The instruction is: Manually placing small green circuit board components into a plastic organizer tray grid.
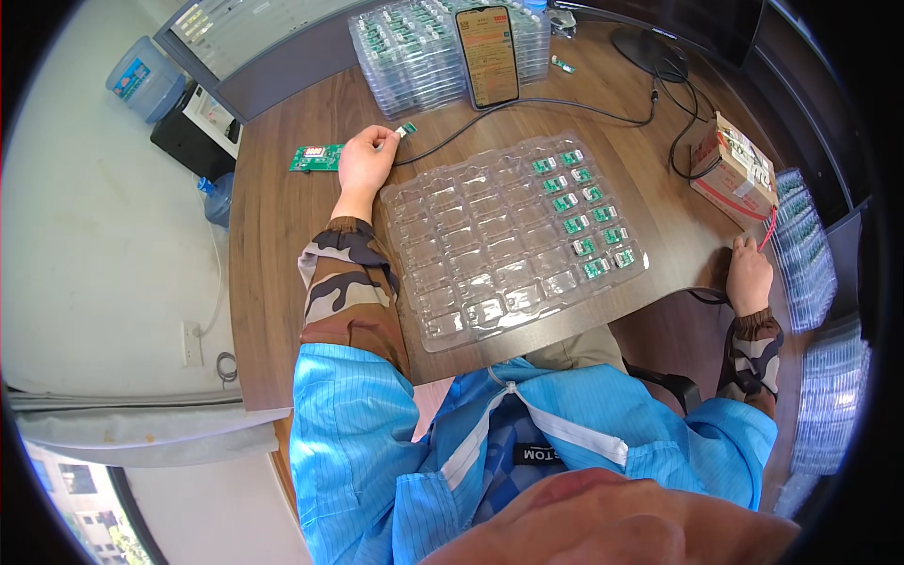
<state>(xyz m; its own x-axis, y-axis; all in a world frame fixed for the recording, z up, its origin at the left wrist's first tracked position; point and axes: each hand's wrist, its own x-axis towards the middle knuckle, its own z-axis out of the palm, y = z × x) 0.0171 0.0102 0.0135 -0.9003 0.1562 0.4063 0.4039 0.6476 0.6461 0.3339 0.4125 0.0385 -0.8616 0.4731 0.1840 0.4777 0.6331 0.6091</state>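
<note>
Green board [408, 129] was pinched in the left hand [365, 164].
Clear tray [497, 228] lay nearby; the right hand [750, 279] was near the box [735, 173], its grip unclear.

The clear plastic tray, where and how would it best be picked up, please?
I'd take the clear plastic tray by its left and right rims, from both sides: it lies wide and flat, and its green boards sit only toward the right.

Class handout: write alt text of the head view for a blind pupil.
A person's left hand pinches a small green circuit board beyond a clear plastic tray whose right-hand columns hold similar boards; the right hand is near a cardboard box.
</note>
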